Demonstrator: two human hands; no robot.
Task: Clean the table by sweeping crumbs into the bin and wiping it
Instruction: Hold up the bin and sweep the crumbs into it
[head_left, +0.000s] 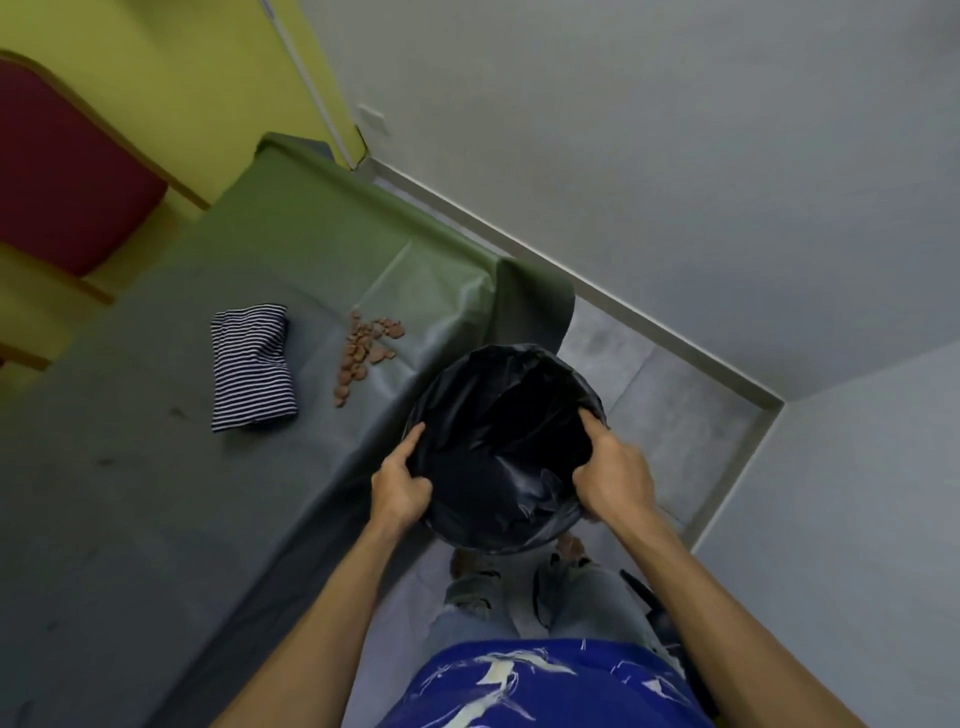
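A round bin (501, 395) lined with a black plastic bag sits beside the table's near edge, just off its corner. My left hand (400, 480) grips the bin's left rim, forefinger stretched along it. On the right rim my right hand (610, 475) holds on, thumb inside the bag. A pile of brown crumbs (363, 351) lies on the table (156, 493), which is covered by a grey-green cloth, close to the bin. Left of the crumbs lies a folded black-and-white striped cloth (252, 366).
A red chair (57, 171) with a wooden frame stands at the table's far side against a yellow wall. White walls and a grey skirting enclose the tiled floor (675, 400) behind the bin. My legs and feet are just below the bin.
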